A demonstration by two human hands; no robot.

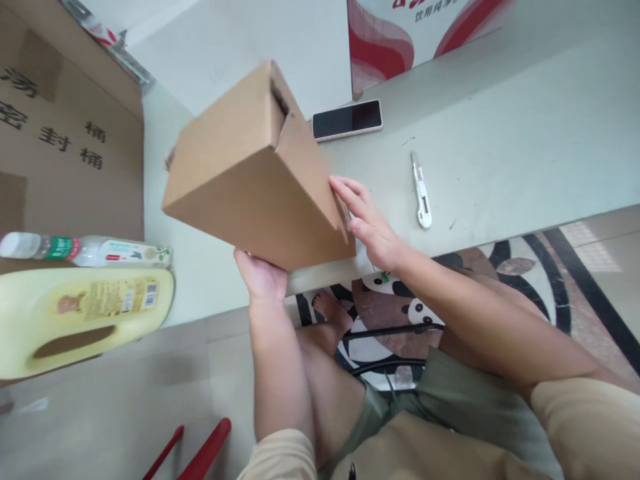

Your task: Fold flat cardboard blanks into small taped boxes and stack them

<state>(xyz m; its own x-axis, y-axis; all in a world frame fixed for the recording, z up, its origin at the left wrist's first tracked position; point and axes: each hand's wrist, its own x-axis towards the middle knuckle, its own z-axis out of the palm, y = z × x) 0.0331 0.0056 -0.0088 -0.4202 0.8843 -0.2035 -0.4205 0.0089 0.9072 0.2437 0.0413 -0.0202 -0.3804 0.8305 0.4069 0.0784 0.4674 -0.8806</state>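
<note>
A brown cardboard box (260, 207) is held up at a tilt over the pale table. My left hand (263, 275) supports it at its near lower edge; most of the fingers are hidden behind the box. My right hand (367, 223) rests against the box's right side, fingers stretched out and fingertips touching the cardboard. A bit of clear tape or film shows beside those fingers, though its ends are hard to make out. At the top corner of the box a dark gap shows along a flap.
On the table (525, 147) lie a white utility knife (421, 190) and a phone (347, 120). A red-and-white carton (385, 47) stands behind. To the left are a large carton (75, 147), a clear bottle (95, 251) and a yellow jug (90, 313). Red bars (205, 450) rise below.
</note>
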